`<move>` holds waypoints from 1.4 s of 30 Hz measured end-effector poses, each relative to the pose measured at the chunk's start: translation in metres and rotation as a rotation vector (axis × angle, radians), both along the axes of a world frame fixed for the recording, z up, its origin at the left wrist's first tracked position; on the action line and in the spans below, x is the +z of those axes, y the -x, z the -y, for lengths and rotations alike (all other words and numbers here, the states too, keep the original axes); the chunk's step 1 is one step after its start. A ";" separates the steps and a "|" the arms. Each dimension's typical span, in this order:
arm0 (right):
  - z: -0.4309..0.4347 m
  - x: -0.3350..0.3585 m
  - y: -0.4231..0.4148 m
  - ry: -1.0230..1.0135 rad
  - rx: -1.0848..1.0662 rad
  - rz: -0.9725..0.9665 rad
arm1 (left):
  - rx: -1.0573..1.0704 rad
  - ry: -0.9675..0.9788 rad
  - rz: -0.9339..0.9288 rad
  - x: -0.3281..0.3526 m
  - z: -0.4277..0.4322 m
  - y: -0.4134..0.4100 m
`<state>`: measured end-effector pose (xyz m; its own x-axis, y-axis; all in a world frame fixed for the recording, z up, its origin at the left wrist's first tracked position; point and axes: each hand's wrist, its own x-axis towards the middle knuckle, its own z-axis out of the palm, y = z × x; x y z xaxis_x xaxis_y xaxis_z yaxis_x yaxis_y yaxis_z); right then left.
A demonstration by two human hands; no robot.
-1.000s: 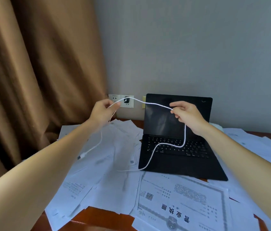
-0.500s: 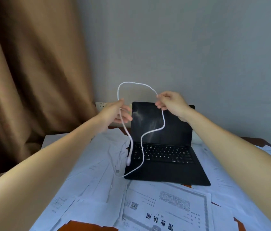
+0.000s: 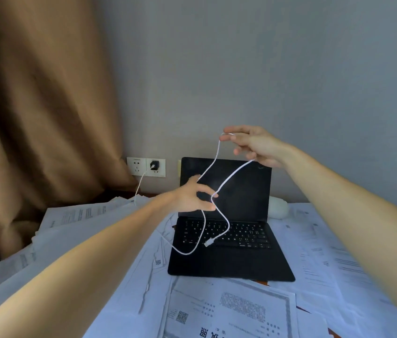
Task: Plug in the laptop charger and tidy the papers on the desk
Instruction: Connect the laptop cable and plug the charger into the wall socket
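An open black laptop [image 3: 231, 250] sits on the desk against the wall. A black charger plug [image 3: 154, 165] is in the white wall socket [image 3: 145, 166] to its left. A thin white cable [image 3: 226, 178] runs from the plug and loops over the keyboard, its free connector [image 3: 208, 242] dangling just above the keys. My right hand [image 3: 253, 145] is raised above the screen and pinches the cable near its top. My left hand [image 3: 193, 195] is lower, in front of the screen, and pinches the cable where it bends. Loose printed papers [image 3: 236, 311] cover the desk.
A brown curtain [image 3: 41, 113] hangs at the left beside the socket. A stack of papers [image 3: 82, 211] lies at the left of the laptop and more sheets [image 3: 326, 252] at its right. A pale rounded object [image 3: 278, 207] sits behind the laptop's right side.
My right hand has risen higher with the cable and my left hand has moved right in front of the screen. The connector now hangs over the keyboard.
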<state>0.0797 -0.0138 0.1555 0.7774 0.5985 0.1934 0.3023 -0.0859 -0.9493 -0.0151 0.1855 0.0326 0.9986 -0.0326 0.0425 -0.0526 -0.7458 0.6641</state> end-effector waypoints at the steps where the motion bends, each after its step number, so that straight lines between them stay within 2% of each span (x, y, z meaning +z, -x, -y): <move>1: 0.003 -0.001 -0.004 0.004 -0.011 0.025 | 0.001 -0.013 -0.007 -0.006 0.003 -0.003; 4: 0.016 -0.002 -0.020 0.038 -0.070 0.120 | 0.075 0.005 0.014 -0.023 0.002 -0.017; 6: 0.025 0.001 -0.024 0.104 -0.191 0.198 | 0.106 0.075 -0.021 -0.027 -0.005 -0.023; 9: 0.040 -0.002 -0.041 0.165 -0.391 0.344 | 0.185 0.080 -0.001 -0.020 -0.017 -0.026; 13: 0.052 -0.024 -0.065 0.200 -0.525 0.511 | 0.411 0.224 0.166 -0.001 -0.038 -0.038; 16: 0.054 -0.041 -0.079 0.220 -0.532 0.564 | 0.515 0.338 0.315 0.016 -0.054 -0.056; 20: 0.055 -0.057 -0.102 0.275 -0.534 0.616 | 0.536 0.195 0.411 0.032 -0.074 -0.084; 25: 0.058 -0.073 -0.130 0.376 -0.602 0.756 | 0.508 0.238 0.323 0.037 -0.090 -0.129; 28: 0.062 -0.084 -0.151 0.388 -0.626 0.771 | 0.454 0.243 0.234 0.041 -0.089 -0.157; 35: 0.079 -0.097 -0.183 0.461 -0.708 0.703 | 0.301 0.066 0.114 0.067 -0.074 -0.219; 39: 0.098 -0.102 -0.196 0.502 -0.719 0.619 | 0.224 -0.025 -0.016 0.072 -0.056 -0.237; 42: 0.111 -0.108 -0.194 0.528 -0.704 0.531 | 0.171 -0.056 -0.016 0.067 -0.038 -0.241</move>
<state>0.2736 -0.1252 0.0480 0.8758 0.1489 0.4591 0.3921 -0.7741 -0.4970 0.2256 0.2239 0.0995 0.9902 0.1363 0.0294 0.0887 -0.7786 0.6212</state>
